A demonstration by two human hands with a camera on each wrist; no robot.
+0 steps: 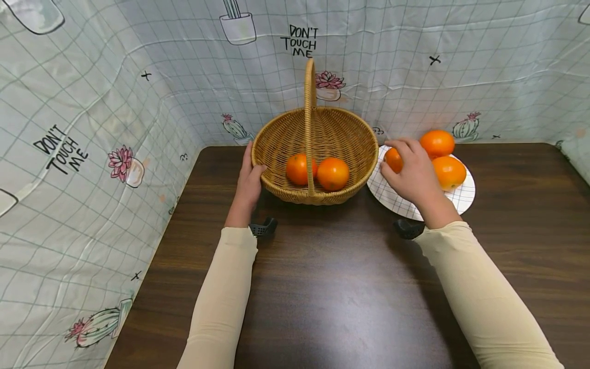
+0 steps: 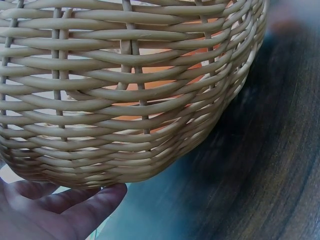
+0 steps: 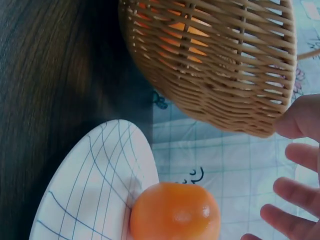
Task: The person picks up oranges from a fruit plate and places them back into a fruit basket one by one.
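Note:
A wicker basket (image 1: 281,139) with a tall arched handle stands at the back middle of the table, holding two oranges, one left (image 1: 296,169) and one right (image 1: 334,174). My left hand (image 1: 249,185) grips the basket's left side, its thumb over the rim and its fingers along the outside weave. Over the left part of a white plate (image 1: 393,201) hovers my right hand (image 1: 415,174), fingers spread and loosely bent. Just beyond it an orange (image 3: 175,212) sits on the plate; the right wrist view shows a gap between them. Two more oranges, back (image 1: 437,143) and front (image 1: 449,173), lie on the plate.
The dark wooden table (image 1: 332,287) ends at the back against a grid-patterned cloth (image 1: 401,97), which also hangs along the left side. Black wrist mounts, left (image 1: 265,227) and right (image 1: 408,229), jut inward from both wrists.

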